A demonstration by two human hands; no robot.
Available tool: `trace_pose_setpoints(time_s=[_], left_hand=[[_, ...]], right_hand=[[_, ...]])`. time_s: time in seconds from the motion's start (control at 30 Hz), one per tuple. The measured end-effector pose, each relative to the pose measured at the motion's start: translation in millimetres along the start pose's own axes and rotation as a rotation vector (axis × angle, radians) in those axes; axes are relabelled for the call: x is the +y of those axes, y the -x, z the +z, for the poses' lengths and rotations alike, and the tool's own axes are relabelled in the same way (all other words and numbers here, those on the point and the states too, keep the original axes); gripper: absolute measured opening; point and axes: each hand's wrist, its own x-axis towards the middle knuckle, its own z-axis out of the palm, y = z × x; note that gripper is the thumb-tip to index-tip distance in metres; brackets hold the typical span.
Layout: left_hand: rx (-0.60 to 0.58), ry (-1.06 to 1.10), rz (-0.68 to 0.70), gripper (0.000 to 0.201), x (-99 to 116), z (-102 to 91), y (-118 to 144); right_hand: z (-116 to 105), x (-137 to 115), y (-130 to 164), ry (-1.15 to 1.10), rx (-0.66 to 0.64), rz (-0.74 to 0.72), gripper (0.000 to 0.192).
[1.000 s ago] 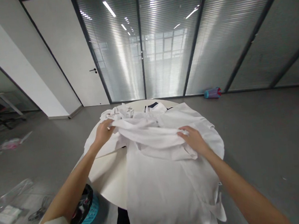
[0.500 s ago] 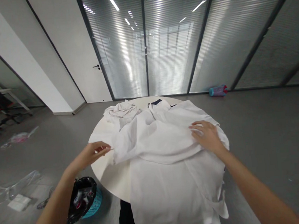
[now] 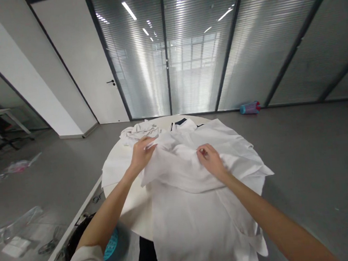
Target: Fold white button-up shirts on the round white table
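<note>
A white shirt (image 3: 189, 227) with a dark collar band (image 3: 180, 122) is spread over a round table, its lower part hanging over the near edge. My left hand (image 3: 143, 153) is at the upper left of the shirt, thumb and fingers closing on a fold of its cloth. Right of it, my right hand (image 3: 211, 160) pinches the cloth near the middle, fingertips pressed together. Between both hands the fabric is bunched into raised creases. At the table's far left lies a crumpled white cloth (image 3: 139, 132), apart from my fingers.
The white round table (image 3: 133, 216) shows at the left. Below it on the floor stands a blue basket (image 3: 111, 245), partly behind my left arm. Plastic wrapping (image 3: 17, 225) and cables lie at left. A blue and purple basket (image 3: 249, 107) is by the glass wall.
My left hand has moved from the shirt's left edge up and right to its upper part. My right hand has moved left toward the middle and closed on cloth, which is now more bunched.
</note>
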Motion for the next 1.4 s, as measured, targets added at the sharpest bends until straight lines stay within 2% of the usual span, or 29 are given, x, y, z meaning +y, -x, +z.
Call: trace_pose_setpoints(time_s=[0.03,0.07,0.1,0.2,0.23,0.27,0.3,0.4,0.47,0.53,0.6,0.7,0.77,0.83,0.93,1.03,1.13,1.2,1.23,1.27,1.33,1.4], left_hand=[[0.005,0.103,0.034,0.025,13.6,-6.8,5.8],[-0.073,0.207,0.063,0.026,27.4,-14.3,12.1],[-0.231,0.301,0.09,0.026,40.6,-22.0,18.4],[-0.833,0.475,0.162,0.031,66.7,-39.2,32.2],[-0.94,0.491,0.163,0.033,68.0,-41.2,34.1],[-0.957,0.483,0.141,0.034,64.9,-40.9,34.8],[-0.888,0.45,0.103,0.034,57.4,-38.1,34.5],[-0.439,0.18,-0.038,0.038,14.1,-19.6,31.3],[-0.231,-0.047,-0.106,0.056,-21.9,-4.1,30.6],[-0.145,-0.19,-0.174,0.072,-54.1,9.1,31.9],[-0.099,-0.218,-0.233,0.068,-77.3,18.5,34.6],[-0.026,-0.207,-0.244,0.057,-92.6,25.3,38.6],[-0.002,-0.274,-0.221,0.058,-92.5,25.9,40.4],[-0.047,-0.362,-0.222,0.054,-87.2,23.6,41.0],[-0.103,-0.444,-0.231,0.03,-71.1,15.9,40.3],[-0.019,-0.465,-0.11,0.019,-44.3,9.0,39.6],[0.029,-0.417,0.066,0.014,-9.9,11.4,40.4],[-0.001,-0.369,0.163,0.015,11.6,18.7,41.0],[-0.037,-0.352,0.207,0.015,20.3,22.7,41.1],[-0.079,-0.344,0.247,0.015,26.9,26.3,40.8],[-0.173,-0.367,0.307,0.019,33.0,29.6,39.4],[-0.217,-0.443,0.3,0.039,28.6,25.5,37.6]], right_hand=[[-7.6,-1.2,1.6,-0.126,0.126,-0.007,0.019],[-14.9,-2.3,2.6,-0.238,0.209,-0.015,0.024],[-21.1,-3.4,2.9,-0.327,0.238,-0.016,0.033],[-26.0,-6.9,1.0,-0.396,0.105,0.049,0.05],[-22.1,-8.4,0.3,-0.337,0.038,0.084,0.049],[-15.9,-10.3,0.3,-0.244,-0.04,0.112,0.043],[-8.1,-12.4,1.1,-0.132,-0.138,0.125,0.036],[16.0,-19.3,6.5,0.155,-0.459,0.062,0.033],[24.2,-22.3,8.6,0.217,-0.542,0.006,0.022],[21.9,-22.7,6.3,0.182,-0.443,0.0,0.022],[9.9,-20.5,0.4,0.064,-0.215,0.012,0.021],[-17.5,-15.5,-6.4,-0.141,0.167,0.021,0.022],[-34.5,-11.4,-3.7,-0.197,0.296,0.034,0.023],[-46.5,-5.5,5.3,-0.167,0.322,0.047,0.024],[-55.2,5.1,22.6,-0.097,0.171,0.044,0.031],[-56.2,4.7,31.7,-0.082,0.042,0.053,0.038],[-49.0,-18.8,28.1,-0.122,-0.015,-0.009,0.024],[-38.2,-42.5,20.5,-0.14,-0.126,-0.087,0.052],[-31.5,-53.8,15.7,-0.134,-0.182,-0.118,0.058],[-24.5,-63.5,10.6,-0.119,-0.229,-0.139,0.053],[-12.5,-75.0,0.0,-0.094,-0.273,-0.152,0.028],[-7.1,-74.4,-9.8,-0.135,-0.217,-0.129,0.025]])
